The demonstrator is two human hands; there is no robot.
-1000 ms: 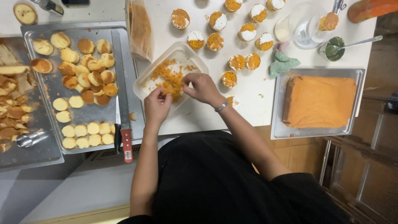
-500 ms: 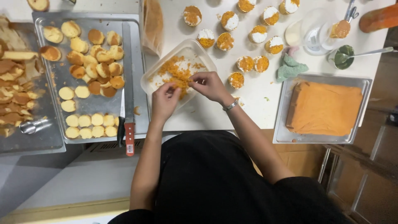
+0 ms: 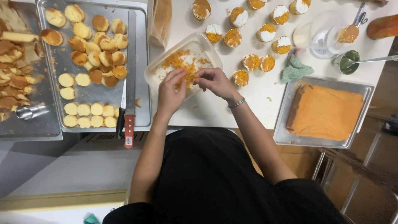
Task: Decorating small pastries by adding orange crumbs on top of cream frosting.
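Orange crumbs (image 3: 179, 62) pinched by both hands over tray (image 3: 154, 74)

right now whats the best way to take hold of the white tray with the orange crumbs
Take the white tray by its bare far-right rim, coming in from the side away from the person. Both hands, left and right, cover the near edge, and the crumbs lie in the middle, so a level two-sided grip suits best.

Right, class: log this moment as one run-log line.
left hand: in orange crumbs | right hand: pinching crumbs | white tray: on table | small cakes: beyond the tray
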